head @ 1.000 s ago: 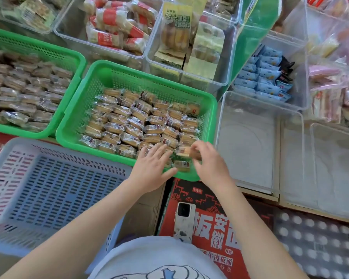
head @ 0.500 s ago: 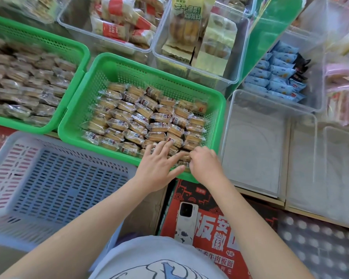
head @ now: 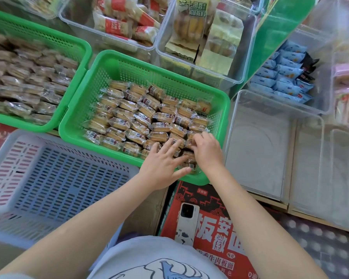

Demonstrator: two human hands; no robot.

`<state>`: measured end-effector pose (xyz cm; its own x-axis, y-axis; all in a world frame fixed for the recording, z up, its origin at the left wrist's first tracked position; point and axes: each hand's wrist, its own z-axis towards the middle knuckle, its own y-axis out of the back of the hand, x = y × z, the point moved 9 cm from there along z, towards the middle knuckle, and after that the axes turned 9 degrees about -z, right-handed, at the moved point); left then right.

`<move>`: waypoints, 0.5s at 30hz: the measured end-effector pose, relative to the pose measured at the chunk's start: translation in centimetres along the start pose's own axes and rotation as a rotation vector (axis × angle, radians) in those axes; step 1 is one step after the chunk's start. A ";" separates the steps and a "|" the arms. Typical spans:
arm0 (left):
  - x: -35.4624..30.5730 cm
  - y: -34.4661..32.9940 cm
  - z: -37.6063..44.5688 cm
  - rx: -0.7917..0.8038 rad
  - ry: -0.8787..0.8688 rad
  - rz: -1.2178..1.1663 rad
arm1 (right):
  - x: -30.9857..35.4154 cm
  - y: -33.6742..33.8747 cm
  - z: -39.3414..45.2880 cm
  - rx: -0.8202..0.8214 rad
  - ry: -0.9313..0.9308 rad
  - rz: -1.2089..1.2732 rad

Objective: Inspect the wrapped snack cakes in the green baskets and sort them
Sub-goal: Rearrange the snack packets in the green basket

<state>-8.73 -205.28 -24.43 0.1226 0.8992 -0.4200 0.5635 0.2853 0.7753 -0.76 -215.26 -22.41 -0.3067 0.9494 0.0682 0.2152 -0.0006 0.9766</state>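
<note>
Two baskets side by side: left basket [head: 48, 125] and centre basket [head: 77, 125], rims touching, both filled with wrapped snack cakes [head: 141, 117]. Slotted crate [head: 48, 178] in front of both, toward the person. Clear bins [head: 199, 63] with packaged snacks behind the baskets. Clear tub [head: 270, 148] right of centre basket. Printed carton [head: 210, 228] in front of centre basket, phone [head: 186, 224] lying on it. Left hand [head: 161, 164] and right hand [head: 207, 150] at centre basket's near right corner, on the cakes.

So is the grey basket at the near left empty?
Empty: the grey basket shows only its bare slotted floor, no cakes inside.
</note>
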 end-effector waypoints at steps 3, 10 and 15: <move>0.0 0.0 0.0 0.009 0.013 -0.006 | -0.4 -0.1 0.5 0.045 0.006 0.050; 0.3 -0.3 0.2 0.016 0.028 -0.016 | -0.2 -0.2 0.5 0.078 0.050 -0.002; 0.2 -0.2 0.2 0.019 0.030 -0.004 | 0.8 0.0 -0.5 -0.043 0.096 -0.125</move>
<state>-8.69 -205.19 -24.79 0.0959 0.9076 -0.4087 0.5797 0.2829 0.7642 -1.43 -214.62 -22.22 -0.4161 0.9085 -0.0376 0.1303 0.1005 0.9864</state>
